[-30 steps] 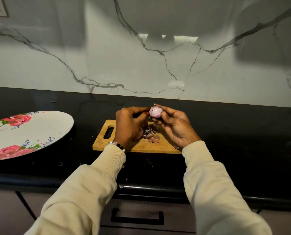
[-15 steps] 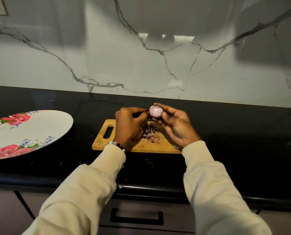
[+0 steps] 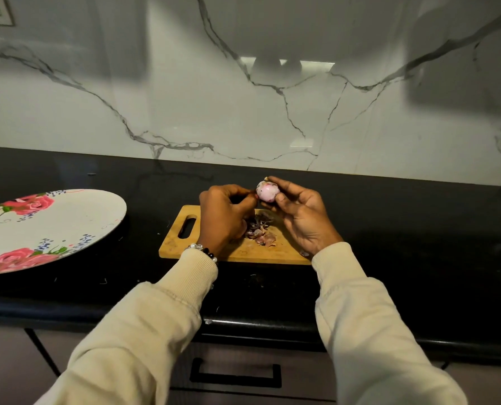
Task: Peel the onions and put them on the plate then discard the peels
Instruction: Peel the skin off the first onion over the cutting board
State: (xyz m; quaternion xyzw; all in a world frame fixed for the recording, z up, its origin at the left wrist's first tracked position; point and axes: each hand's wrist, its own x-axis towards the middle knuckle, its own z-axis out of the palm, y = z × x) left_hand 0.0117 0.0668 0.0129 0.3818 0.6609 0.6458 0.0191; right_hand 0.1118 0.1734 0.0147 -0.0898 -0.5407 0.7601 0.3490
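Pink peeled onion (image 3: 267, 191) pinched between right hand (image 3: 301, 217) fingers (image 3: 284, 197), left hand (image 3: 225, 217) fingertips pinching its side

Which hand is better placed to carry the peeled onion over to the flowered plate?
Left, probably. The plate lies to the person's left, nearer the left hand. But the right hand holds the onion, so it must be passed over first.
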